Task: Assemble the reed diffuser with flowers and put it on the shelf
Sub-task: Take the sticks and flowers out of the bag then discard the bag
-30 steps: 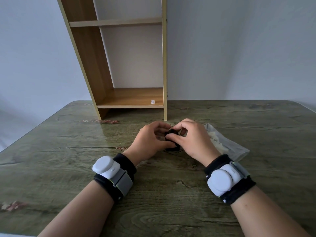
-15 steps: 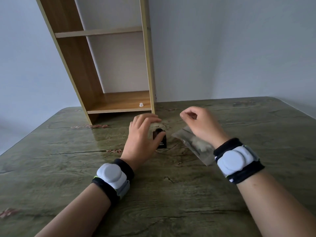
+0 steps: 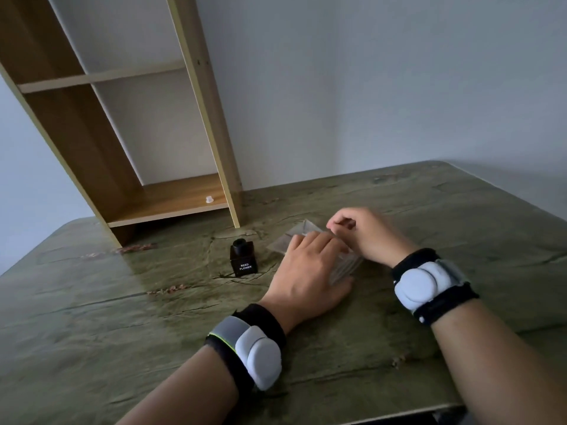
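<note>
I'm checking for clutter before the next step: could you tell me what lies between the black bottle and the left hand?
Nothing: in the head view only bare table separates the black bottle from the left hand, which rests on the clear packet.

1. The room I work in is dim, with soft, flat, greyish light and no hard beam anywhere.
2. The table [image 3: 92, 317] takes a pale sheen along its left part, a dull glare that washes out the green grain there.
3. The shelf [image 3: 171, 204] throws a dark shadow under its lowest board and onto the tabletop just before it.
4. My left hand [image 3: 306, 277] and right hand [image 3: 365, 234] look slightly smeared, their fingers soft-edged.
5. The white print on the black bottle [image 3: 243, 261] reads sharp.
6. The wide lens bends the shelf's uprights, which lean hard, and the far table edge curves.
7. The wall [image 3: 399, 87] darkens toward the corners.
</note>
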Action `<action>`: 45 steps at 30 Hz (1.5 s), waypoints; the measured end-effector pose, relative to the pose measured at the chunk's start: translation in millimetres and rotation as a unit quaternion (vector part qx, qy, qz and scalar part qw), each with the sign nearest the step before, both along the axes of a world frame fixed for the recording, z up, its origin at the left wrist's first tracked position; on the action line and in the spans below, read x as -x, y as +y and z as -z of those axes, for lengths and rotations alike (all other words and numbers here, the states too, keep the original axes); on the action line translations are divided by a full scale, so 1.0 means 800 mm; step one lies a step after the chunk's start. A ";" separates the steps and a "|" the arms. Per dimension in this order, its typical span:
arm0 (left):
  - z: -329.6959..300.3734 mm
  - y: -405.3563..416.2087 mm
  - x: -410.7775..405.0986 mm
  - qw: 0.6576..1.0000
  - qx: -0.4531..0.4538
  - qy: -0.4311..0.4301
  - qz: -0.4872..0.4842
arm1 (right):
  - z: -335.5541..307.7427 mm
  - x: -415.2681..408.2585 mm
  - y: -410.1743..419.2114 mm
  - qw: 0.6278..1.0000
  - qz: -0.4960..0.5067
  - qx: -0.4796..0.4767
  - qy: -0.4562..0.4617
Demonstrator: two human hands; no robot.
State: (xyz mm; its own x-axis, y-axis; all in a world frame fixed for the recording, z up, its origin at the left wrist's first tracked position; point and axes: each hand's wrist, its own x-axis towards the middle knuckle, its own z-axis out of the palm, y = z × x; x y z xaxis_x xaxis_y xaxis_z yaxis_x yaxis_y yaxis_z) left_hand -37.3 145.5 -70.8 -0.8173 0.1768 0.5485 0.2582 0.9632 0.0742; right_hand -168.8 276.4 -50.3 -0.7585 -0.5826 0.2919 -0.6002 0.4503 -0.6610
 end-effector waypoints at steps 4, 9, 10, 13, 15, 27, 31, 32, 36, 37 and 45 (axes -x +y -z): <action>0.006 -0.015 0.002 0.998 -0.035 0.026 -0.041 | 0.001 0.000 0.000 0.999 -0.034 -0.024 0.002; 0.003 -0.034 0.004 0.988 -0.114 0.067 -0.085 | -0.012 -0.015 -0.002 0.988 -0.127 -0.068 -0.050; 0.002 -0.037 0.004 0.984 -0.133 0.075 -0.093 | -0.013 -0.019 -0.004 0.985 -0.141 -0.077 -0.057; -0.002 -0.046 0.002 0.973 -0.180 0.100 -0.101 | -0.011 -0.023 -0.008 0.989 -0.135 -0.059 -0.032; -0.004 -0.053 0.002 0.967 -0.208 0.114 -0.098 | -0.008 -0.021 -0.012 0.995 -0.099 -0.012 0.013; -0.016 -0.057 -0.005 0.948 -0.238 0.195 -0.086 | 0.003 -0.036 -0.033 0.995 -0.025 0.067 0.062; -0.020 -0.053 -0.007 0.938 -0.289 0.179 -0.063 | -0.001 -0.034 -0.033 0.986 0.036 0.160 0.027; -0.021 -0.052 -0.008 0.932 -0.306 0.183 -0.062 | -0.002 -0.032 -0.032 0.981 0.060 0.183 0.021; -0.021 -0.054 -0.012 0.911 -0.377 0.159 -0.048 | -0.005 -0.025 -0.025 0.945 0.122 0.301 -0.036; -0.019 -0.053 -0.012 0.910 -0.396 0.123 -0.027 | -0.006 -0.025 -0.024 0.931 0.119 0.340 -0.063; -0.010 -0.043 0.000 0.726 -0.663 -0.160 0.082 | -0.015 -0.033 -0.030 0.821 0.007 0.472 -0.322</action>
